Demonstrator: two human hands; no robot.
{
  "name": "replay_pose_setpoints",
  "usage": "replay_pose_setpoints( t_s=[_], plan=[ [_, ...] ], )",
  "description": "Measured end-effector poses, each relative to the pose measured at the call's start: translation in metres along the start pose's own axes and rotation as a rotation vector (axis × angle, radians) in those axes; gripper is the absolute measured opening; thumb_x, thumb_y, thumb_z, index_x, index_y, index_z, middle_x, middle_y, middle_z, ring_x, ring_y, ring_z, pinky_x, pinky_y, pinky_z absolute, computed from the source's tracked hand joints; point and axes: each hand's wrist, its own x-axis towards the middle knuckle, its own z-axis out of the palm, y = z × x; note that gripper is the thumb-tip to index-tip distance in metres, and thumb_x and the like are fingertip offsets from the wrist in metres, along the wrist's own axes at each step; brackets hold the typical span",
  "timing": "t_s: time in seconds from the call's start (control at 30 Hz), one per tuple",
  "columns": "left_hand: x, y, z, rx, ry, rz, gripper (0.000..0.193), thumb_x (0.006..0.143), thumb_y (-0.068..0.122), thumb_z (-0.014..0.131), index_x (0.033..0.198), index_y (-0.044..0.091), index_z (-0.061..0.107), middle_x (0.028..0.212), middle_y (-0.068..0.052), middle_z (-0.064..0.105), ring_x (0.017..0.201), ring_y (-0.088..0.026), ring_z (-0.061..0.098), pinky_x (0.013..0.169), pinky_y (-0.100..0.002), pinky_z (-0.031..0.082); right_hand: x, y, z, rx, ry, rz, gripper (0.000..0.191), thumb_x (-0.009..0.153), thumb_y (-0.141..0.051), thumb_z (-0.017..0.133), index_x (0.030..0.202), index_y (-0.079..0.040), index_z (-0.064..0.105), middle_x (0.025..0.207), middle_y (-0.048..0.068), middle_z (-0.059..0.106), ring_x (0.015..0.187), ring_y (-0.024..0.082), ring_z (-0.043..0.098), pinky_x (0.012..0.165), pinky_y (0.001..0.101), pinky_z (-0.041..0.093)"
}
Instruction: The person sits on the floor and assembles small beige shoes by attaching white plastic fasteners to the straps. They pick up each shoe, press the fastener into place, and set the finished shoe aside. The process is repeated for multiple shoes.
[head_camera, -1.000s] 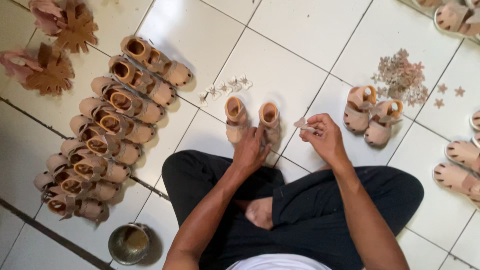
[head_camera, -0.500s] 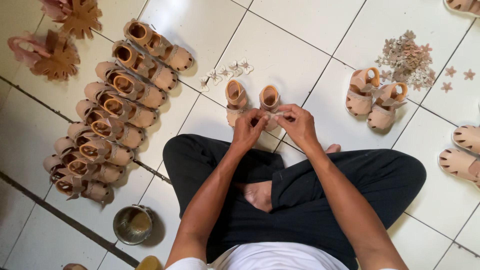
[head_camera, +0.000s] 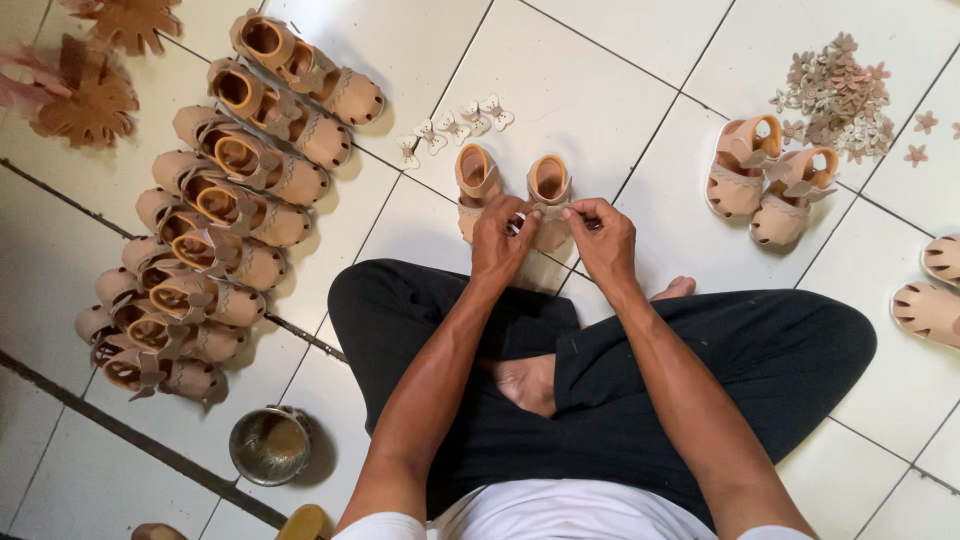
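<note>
A person sits cross-legged on a white tiled floor (head_camera: 600, 60), both arms reaching forward over dark trousers. The left hand (head_camera: 500, 238) and the right hand (head_camera: 603, 235) meet just in front of the knees, fingers curled in and pinching a small pale cutout piece (head_camera: 549, 211) between them; the piece is largely hidden by the fingertips, so its exact shape cannot be told. The hands work directly over a pair of small tan sandals (head_camera: 512, 185) standing side by side on the floor, heels pointing away from the person, and the held piece sits against the front of the right-hand sandal of that pair. Just beyond the pair lies a short row of small white butterfly-shaped pieces (head_camera: 452, 128). To the person's left, a long double row of finished tan sandals (head_camera: 205, 200) runs diagonally across the tiles, with brown flower-shaped cutouts (head_camera: 95, 100) past its far end. To the right stands another pair of sandals (head_camera: 765, 180), beside a heap of small flower-shaped trims (head_camera: 835, 95). A small round metal bowl (head_camera: 268, 445) sits near the left knee.
</note>
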Motion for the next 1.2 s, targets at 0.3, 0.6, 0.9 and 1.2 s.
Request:
replay_pose_setpoints(
  t_s=[0.3, 0.6, 0.9, 1.2],
  plan=[
    [0.001, -0.005, 0.002, -0.004, 0.000, 0.005, 0.012, 0.092, 0.014, 0.074, 0.094, 0.003, 0.071, 0.099, -0.007, 0.069, 0.072, -0.016, 0.066, 0.061, -0.030, 0.052, 0.001, 0.004, 0.001, 0.010, 0.007, 0.011, 0.016, 0.095, -0.014, 0.078, 0.100, 0.000, 0.073, 0.084, 0.003, 0.074, 0.071, 0.007, 0.062, 0.067, 0.0232, 0.053],
    [0.002, -0.008, 0.004, 0.001, 0.018, 0.016, 0.011, 0.091, 0.013, 0.074, 0.091, 0.003, 0.069, 0.095, -0.007, 0.068, 0.071, -0.016, 0.064, 0.060, -0.030, 0.051, 0.002, 0.007, 0.002, 0.028, 0.010, 0.024, 0.015, 0.094, -0.013, 0.078, 0.099, 0.000, 0.073, 0.083, 0.003, 0.074, 0.071, 0.006, 0.061, 0.067, 0.0228, 0.052],
    [0.006, -0.005, 0.003, 0.021, 0.000, -0.007, 0.012, 0.093, 0.015, 0.073, 0.094, 0.003, 0.068, 0.095, -0.009, 0.067, 0.071, -0.017, 0.065, 0.061, -0.031, 0.052, 0.005, 0.002, 0.003, 0.031, 0.001, 0.042, 0.017, 0.094, -0.014, 0.078, 0.102, 0.000, 0.073, 0.085, 0.004, 0.074, 0.074, 0.007, 0.062, 0.067, 0.0230, 0.053],
    [-0.005, -0.013, 0.005, -0.164, -0.052, -0.289, 0.036, 0.102, 0.031, 0.060, 0.123, 0.002, 0.060, 0.110, -0.010, 0.070, 0.081, -0.016, 0.069, 0.065, -0.029, 0.058, -0.005, 0.012, 0.001, 0.028, -0.237, 0.384, 0.054, 0.086, -0.029, 0.083, 0.120, 0.006, 0.062, 0.099, 0.014, 0.072, 0.083, 0.014, 0.067, 0.070, 0.0268, 0.056]
  ],
)
